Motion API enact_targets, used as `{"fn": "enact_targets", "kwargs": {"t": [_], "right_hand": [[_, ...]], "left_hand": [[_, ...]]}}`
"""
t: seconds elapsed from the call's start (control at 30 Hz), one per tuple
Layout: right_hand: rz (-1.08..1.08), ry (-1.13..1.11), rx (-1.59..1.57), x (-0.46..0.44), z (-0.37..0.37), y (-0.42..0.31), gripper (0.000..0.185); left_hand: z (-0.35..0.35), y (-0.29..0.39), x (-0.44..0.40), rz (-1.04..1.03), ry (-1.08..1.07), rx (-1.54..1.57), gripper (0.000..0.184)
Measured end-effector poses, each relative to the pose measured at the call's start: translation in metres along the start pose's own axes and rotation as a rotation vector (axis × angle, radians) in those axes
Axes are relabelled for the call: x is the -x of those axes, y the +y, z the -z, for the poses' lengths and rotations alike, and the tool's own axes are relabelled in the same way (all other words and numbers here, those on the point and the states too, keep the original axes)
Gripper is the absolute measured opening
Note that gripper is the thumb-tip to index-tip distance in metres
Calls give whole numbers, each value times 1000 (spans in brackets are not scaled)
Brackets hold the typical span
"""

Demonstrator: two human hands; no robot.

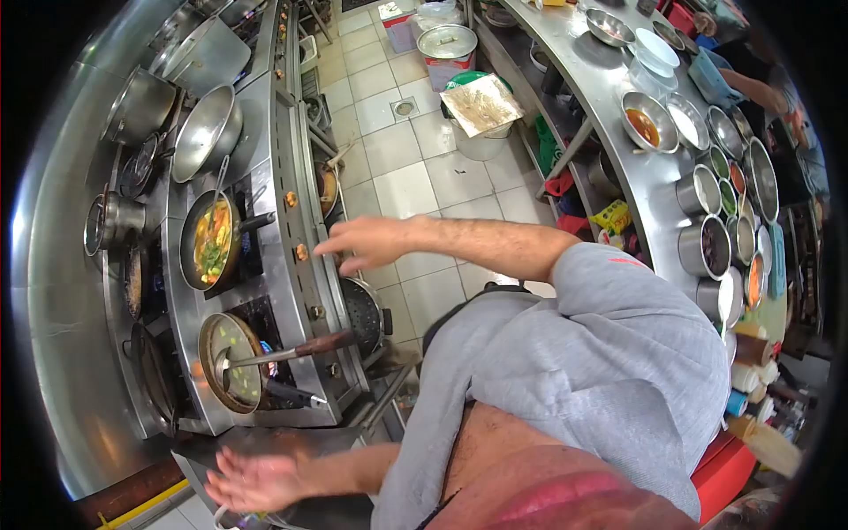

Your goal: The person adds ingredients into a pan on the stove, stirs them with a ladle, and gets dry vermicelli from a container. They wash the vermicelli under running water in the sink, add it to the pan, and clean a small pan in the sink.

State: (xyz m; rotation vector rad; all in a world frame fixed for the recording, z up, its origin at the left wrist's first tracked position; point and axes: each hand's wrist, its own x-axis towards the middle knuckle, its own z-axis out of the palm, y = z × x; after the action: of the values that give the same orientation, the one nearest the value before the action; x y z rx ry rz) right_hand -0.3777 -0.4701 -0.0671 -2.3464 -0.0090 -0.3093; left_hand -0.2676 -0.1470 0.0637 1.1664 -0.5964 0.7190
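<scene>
Beside the stove (256, 141), one hand by a knob (302, 253)

Toward 9 o'clock, close to the middle, the right hand (358, 243) reaches out with its fingers apart and nothing in them. Its tips are just beside the knob on the front of the stove; I cannot tell if they touch it. Down at 7 o'clock is the left hand (256, 479). It is a bit blurry, with its fingers loose and apart, and I see nothing in it.

Two pans sit on the stove near the hands. At 9 o'clock, the food pan (210, 240) has orange and green bits in it, and a metal spoon (221, 177) leans in. At 8 o'clock, the soup pan (231, 329) holds pale soup with green bits. A big ladle (274, 356) rests in it, and its brown handle points to 3 o'clock. A blue flame (263, 347) shows by that pan.

Red letters (625, 261) on the grey shirt (609, 353) are too small to read. Between 2 and 3 o'clock, a yellow packet (611, 216) has marks too blurry to read. At 2 o'clock, a bowl (643, 128) of orange sauce sits on the long table (609, 97), and another person's arm (749, 91) is by a blue basket (709, 78).
</scene>
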Motion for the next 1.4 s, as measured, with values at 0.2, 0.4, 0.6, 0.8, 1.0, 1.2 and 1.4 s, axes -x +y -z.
{"fn": "enact_targets", "kwargs": {"t": [0.2,0.4,0.6,0.8,1.0,1.2,1.4], "right_hand": [[-270,117,-5,62,69,131,45],[-712,278,-30,146,133,279,49],[-1332,686,-74,281,131,371,52],[-1488,1000,-131,243,175,383,39],[-1083,1347,612,151,323,455,29],[-1394,1205,891,161,420,507,56],[-1576,1142,740,195,430,536,65]], "left_hand": [[-190,-66,48,295,-152,322,32],[-368,-191,86,498,-367,280,29],[-559,-340,161,786,-776,156,30],[-701,-439,251,576,-1352,-102,37],[-756,-563,335,612,-1724,-251,40],[-739,-679,326,1356,-1760,-379,18],[-744,-761,297,1359,-1840,-599,17]]}}
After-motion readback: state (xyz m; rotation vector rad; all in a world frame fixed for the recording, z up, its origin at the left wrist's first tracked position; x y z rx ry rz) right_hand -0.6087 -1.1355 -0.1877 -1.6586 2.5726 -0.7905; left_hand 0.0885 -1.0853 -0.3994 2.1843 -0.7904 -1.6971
